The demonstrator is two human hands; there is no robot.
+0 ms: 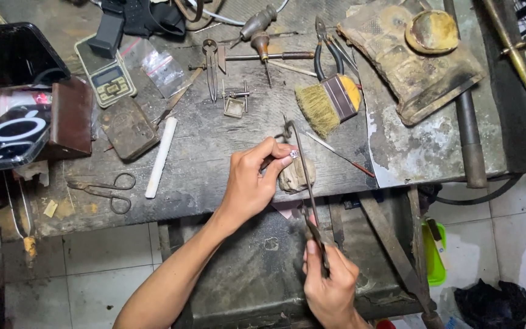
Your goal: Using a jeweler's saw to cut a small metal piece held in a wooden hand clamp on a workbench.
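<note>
From the head view, the left hand [252, 183] pinches a small ring-like piece [291, 155] between curled fingertips, against the wooden bench peg [296, 176] at the workbench [214, 140] edge. The right hand [331, 286] is closed around a long thin saw frame [304, 183] reaching up to that piece.

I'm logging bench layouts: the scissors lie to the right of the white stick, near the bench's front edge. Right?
Not quite. In the head view the scissors lie to the left of the white stick, not the right. They are indeed near the front edge of the bench.
</note>
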